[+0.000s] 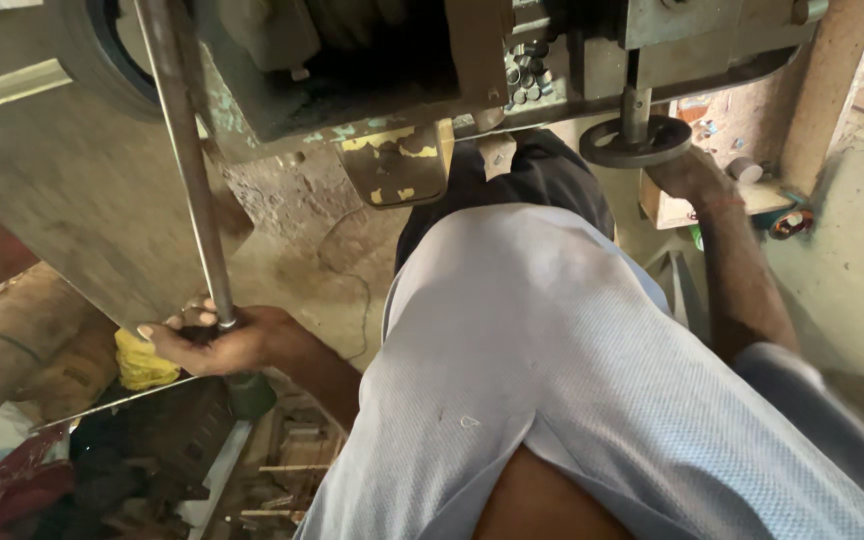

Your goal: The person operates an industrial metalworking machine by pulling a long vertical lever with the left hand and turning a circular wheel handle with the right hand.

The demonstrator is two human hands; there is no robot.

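- The left hand (214, 338) is seen curled around the low end of a long grey metal lever (184, 150), fingers wrapped on it near the lower left of the machine.
- The right hand (690, 175) is laid against the underside of a dark round handwheel (636, 141) at the machine's right edge; whether it is clasped or only resting there cannot be told.
- The lever is judged to be stiff and fairly heavy, its worn steel likely smooth and a little slick; the low end, where it is held now, is judged the best place for a firm hold.
- The handwheel is taken to be rigid cast metal, best gripped at its rim.
- Both parts belong to an old grey machine (282, 110) with chipped yellow paint, filling the top of the view.
- A recess (527, 75) in the machine's top middle is seen holding a heap of small, short metal cylinders.
- An open wooden box (674, 205) is set beyond the right hand; small parts are visible near it, too small to name.
- A yellow cloth (144, 362) lies just beside the left hand, above scrap pieces (272, 470) on the floor.
- A light blue shirt (552, 380) covers the lower middle.
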